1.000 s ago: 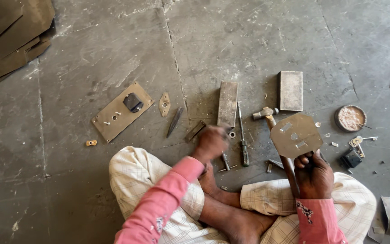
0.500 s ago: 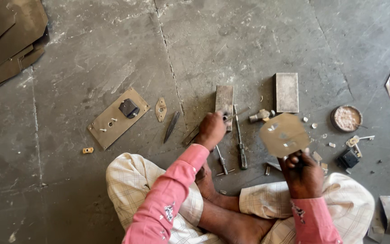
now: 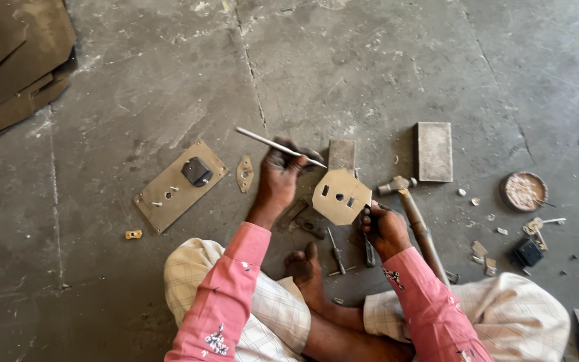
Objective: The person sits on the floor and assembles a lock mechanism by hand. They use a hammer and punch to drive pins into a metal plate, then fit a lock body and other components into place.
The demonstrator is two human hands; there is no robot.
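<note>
Gripping a thin metal rod (image 3: 277,145) in the closed left hand (image 3: 280,175), right hand (image 3: 384,230) is pinching the lower edge of a stiff, light-looking holed metal plate (image 3: 340,195) above the floor (image 3: 343,74), probably best held by its rim.

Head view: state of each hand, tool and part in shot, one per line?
left hand: closed on a thin metal rod, held tilted above the floor
right hand: gripping the octagonal metal plate, raised off the floor
hammer: lying flat, untouched
rectangular plate with black block: flat on the floor, apart from the hands
round dish: upright, holding pale bits
grey metal block: lying flat
</note>
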